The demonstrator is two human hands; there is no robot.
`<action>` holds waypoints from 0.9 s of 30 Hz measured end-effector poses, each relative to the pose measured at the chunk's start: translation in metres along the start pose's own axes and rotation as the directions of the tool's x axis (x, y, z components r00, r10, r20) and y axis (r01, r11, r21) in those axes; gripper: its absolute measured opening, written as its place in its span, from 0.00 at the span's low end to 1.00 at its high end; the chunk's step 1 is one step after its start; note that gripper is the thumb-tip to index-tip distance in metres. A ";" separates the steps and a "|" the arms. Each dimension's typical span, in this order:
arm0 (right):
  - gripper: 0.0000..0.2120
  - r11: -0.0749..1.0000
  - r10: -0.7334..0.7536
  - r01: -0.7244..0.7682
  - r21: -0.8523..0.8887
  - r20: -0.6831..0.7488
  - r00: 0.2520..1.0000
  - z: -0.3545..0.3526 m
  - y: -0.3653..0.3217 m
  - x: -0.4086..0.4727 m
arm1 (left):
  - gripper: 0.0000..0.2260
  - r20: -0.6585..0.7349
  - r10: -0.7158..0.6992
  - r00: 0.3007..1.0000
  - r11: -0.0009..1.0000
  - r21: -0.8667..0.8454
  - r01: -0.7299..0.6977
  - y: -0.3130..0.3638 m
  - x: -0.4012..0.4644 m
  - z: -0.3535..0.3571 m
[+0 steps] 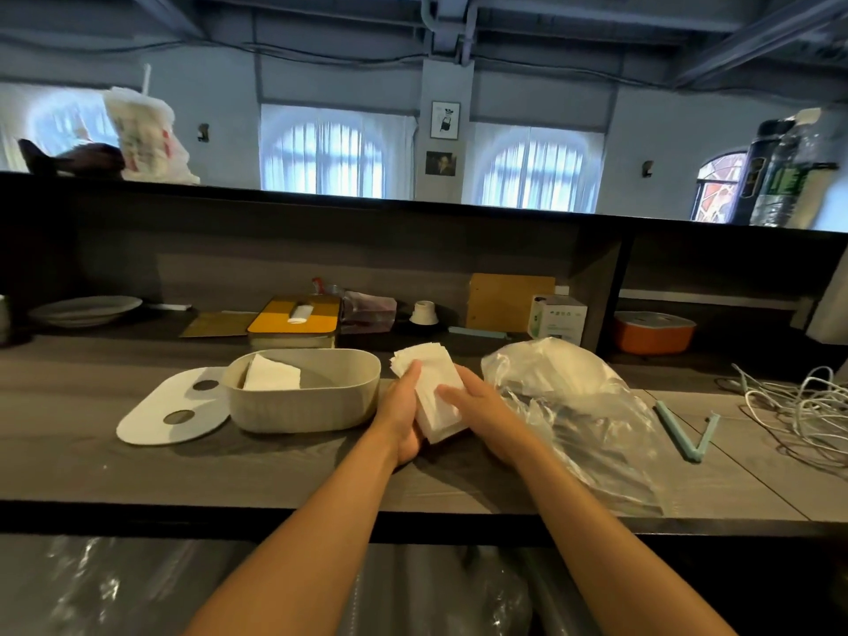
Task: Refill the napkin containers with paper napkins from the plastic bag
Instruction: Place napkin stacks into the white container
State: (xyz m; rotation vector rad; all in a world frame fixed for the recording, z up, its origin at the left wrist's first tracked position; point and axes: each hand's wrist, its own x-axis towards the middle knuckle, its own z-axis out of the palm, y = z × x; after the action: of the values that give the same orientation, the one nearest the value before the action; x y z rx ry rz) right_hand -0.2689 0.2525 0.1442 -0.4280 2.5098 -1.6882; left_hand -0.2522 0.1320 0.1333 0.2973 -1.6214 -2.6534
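Grey wood-grain counter top [137,479] is seen from the head view, backed by a dark shelf niche and arched windows beyond. On it stands an open beige oval plastic napkin container [305,397], in which a few white folded napkins [271,373] are leaned against the left end, the rest of the inside being bare. Its flat white oval lid with two holes [172,408] is laid just beside it on the left, touching its base. A thick stack of white square paper napkins [433,387] is held above the counter, between the container and a crumpled clear plastic bag [573,415] lying to the right. The stack is gripped from below and the side by the left hand [399,417], fingers curled round its edge, while the right hand [477,406] is pressed on top, fingertips on the paper. The stack's far corners are fanned slightly
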 end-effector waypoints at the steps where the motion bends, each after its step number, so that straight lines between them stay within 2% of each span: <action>1: 0.23 0.999 0.013 -0.014 0.029 0.022 1.000 0.000 0.002 0.000 | 0.20 -0.004 0.001 1.000 1.000 -0.004 -0.001 0.000 0.001 0.000; 6: 0.18 0.982 0.038 -0.041 0.183 0.016 0.999 -0.008 0.004 0.000 | 0.12 0.021 0.052 0.998 0.996 -0.069 -0.050 0.001 0.001 0.001; 8: 0.17 0.976 0.047 -0.043 0.213 -0.011 0.999 -0.012 0.007 0.000 | 0.12 -0.011 0.098 0.995 0.993 -0.071 -0.099 0.002 0.000 0.000; 13: 0.23 0.969 0.068 -0.044 0.242 -0.092 0.993 -0.017 0.009 0.000 | 0.20 -0.049 0.179 0.983 0.984 0.000 -0.179 0.002 -0.003 -0.005; 15: 0.29 0.951 0.102 -0.045 0.307 -0.169 0.980 -0.019 0.010 0.001 | 0.21 -0.049 0.223 0.974 0.975 0.031 -0.221 0.002 -0.004 -0.006; 18: 0.29 0.921 0.121 -0.009 0.389 -0.262 0.957 -0.022 0.013 0.002 | 0.20 -0.072 0.263 0.962 0.960 0.114 -0.254 0.000 -0.004 -0.006; 22: 0.24 0.958 0.105 -0.026 0.285 -0.263 0.959 -0.017 0.014 -0.001 | 0.18 -0.059 0.364 0.930 0.865 0.392 -0.313 -0.005 -0.006 -0.001; 24: 0.27 0.972 0.127 -0.062 0.225 -0.287 0.949 -0.013 0.013 0.001 | 0.16 -0.066 0.421 0.905 0.797 0.504 -0.334 -0.005 -0.009 0.003; 27: 0.30 0.995 0.088 -0.067 0.070 -0.354 0.931 -0.006 0.009 0.004 | 0.16 -0.086 0.452 0.888 0.746 0.582 -0.324 -0.006 -0.009 0.008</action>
State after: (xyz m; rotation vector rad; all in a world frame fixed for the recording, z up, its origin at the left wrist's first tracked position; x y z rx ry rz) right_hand -0.2757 0.2601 0.1382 -0.0130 2.6638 -1.9524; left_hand -0.2440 0.1430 0.1329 0.2127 -2.0656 -1.7343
